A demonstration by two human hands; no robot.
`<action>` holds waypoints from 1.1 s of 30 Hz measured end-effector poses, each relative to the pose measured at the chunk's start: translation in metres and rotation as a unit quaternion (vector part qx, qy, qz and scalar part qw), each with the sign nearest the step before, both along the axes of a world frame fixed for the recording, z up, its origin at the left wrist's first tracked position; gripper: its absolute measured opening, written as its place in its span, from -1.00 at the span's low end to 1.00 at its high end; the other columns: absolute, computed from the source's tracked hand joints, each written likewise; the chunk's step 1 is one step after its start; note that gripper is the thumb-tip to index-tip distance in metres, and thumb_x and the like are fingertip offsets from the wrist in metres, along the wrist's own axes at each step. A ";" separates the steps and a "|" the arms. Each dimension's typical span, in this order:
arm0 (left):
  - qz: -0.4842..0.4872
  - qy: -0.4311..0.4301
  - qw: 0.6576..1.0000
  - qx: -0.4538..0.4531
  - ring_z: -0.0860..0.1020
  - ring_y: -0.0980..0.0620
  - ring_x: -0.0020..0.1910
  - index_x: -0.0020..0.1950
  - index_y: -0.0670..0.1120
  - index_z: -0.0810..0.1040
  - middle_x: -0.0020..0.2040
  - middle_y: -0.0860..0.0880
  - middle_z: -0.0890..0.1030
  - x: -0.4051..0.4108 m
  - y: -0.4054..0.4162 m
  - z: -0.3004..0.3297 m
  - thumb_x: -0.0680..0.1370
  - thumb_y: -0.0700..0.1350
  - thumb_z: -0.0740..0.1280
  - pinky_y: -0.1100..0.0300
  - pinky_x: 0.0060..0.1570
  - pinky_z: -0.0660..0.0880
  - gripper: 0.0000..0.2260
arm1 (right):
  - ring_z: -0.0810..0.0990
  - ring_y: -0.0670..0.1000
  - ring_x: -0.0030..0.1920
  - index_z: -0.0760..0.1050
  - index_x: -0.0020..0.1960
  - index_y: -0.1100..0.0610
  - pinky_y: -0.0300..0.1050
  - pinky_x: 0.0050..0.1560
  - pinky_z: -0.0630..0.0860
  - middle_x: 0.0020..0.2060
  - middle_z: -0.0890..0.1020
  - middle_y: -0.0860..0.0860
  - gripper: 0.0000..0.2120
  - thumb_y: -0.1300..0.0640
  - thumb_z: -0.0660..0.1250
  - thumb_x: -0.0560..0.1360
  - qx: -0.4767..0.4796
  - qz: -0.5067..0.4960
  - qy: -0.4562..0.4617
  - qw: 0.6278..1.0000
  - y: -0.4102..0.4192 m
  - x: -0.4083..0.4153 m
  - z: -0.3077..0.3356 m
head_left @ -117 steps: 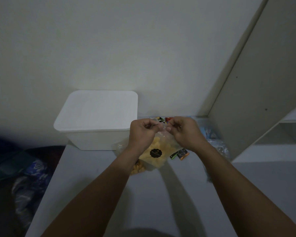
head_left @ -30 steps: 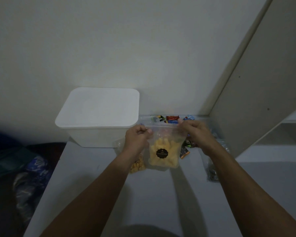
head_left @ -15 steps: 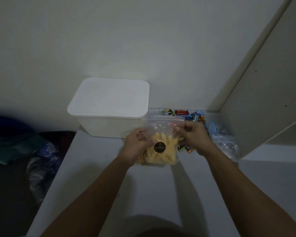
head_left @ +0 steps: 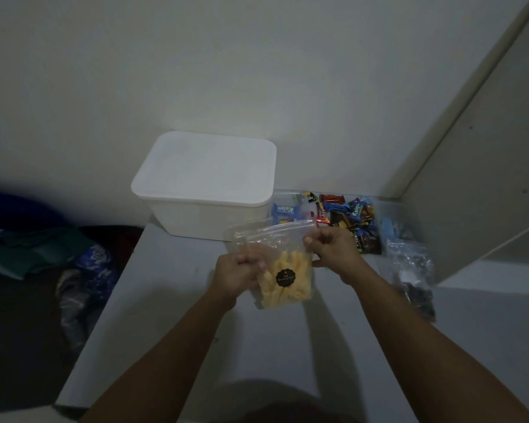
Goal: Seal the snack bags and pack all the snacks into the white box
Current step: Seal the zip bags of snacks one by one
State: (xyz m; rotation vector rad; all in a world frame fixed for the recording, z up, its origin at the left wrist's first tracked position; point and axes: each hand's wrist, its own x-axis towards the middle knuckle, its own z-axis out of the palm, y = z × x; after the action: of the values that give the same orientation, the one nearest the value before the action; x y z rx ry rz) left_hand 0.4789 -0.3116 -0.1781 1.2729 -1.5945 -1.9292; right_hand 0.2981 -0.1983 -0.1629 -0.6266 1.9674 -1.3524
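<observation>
A clear zip bag of yellow stick snacks (head_left: 284, 279) with a round black label hangs over the table between my hands. My left hand (head_left: 237, 270) pinches its left edge below the top. My right hand (head_left: 330, 247) pinches the right side just under the zip strip. The white box (head_left: 205, 184) stands behind, against the wall, with its lid on. A second clear bag (head_left: 235, 236) lies partly hidden behind the held one. Several wrapped candies (head_left: 345, 218) lie in a heap right of the box.
A clear bag with dark contents (head_left: 413, 276) lies at the right by a white cabinet panel (head_left: 486, 178). The grey table (head_left: 196, 346) ends at its left edge, where cloth and bags (head_left: 80, 270) lie on the dark floor.
Both hands have gone from pinching together at the bag's top middle to holding its two sides, lower over the table. The view has shifted, so the candies show more fully.
</observation>
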 end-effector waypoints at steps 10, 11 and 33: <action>0.022 -0.119 0.987 -0.106 0.52 -0.02 -0.36 -0.26 -0.13 0.67 -0.42 -0.04 0.56 0.003 -0.006 -0.016 0.42 -0.21 0.46 0.13 -0.24 0.49 -0.93 | 0.64 0.16 0.02 0.58 -0.03 0.15 0.17 -0.03 0.65 -0.02 0.62 0.17 -0.89 0.26 0.28 0.56 0.048 0.019 -0.006 0.999 -0.026 0.004 -0.023; 0.013 -0.134 0.985 -0.109 0.50 -0.03 -0.38 -0.29 -0.16 0.66 -0.42 -0.07 0.55 0.002 -0.007 -0.017 0.42 -0.20 0.45 0.13 -0.27 0.48 -0.91 | 0.63 0.16 0.02 0.58 -0.02 0.14 0.16 -0.02 0.65 -0.02 0.62 0.16 -0.89 0.26 0.28 0.56 0.059 0.019 -0.005 0.998 -0.028 0.003 -0.025; 0.013 -0.051 0.877 -0.478 0.52 -0.07 0.02 0.10 -0.16 0.58 0.01 -0.09 0.60 -0.075 0.027 0.027 0.40 -0.26 0.40 0.05 -0.02 0.52 -0.72 | 0.60 0.08 -0.02 0.53 0.07 0.10 0.08 -0.04 0.64 -0.03 0.57 0.07 -0.86 0.20 0.37 0.51 0.159 -0.021 0.008 0.987 0.017 -0.058 -0.015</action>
State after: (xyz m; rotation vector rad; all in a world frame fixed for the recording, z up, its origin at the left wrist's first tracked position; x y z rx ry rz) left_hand 0.4042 -0.2848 -0.1508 0.9237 -2.1280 -0.7850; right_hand 0.2401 -0.1811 -0.1781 -0.4484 2.1596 -1.0257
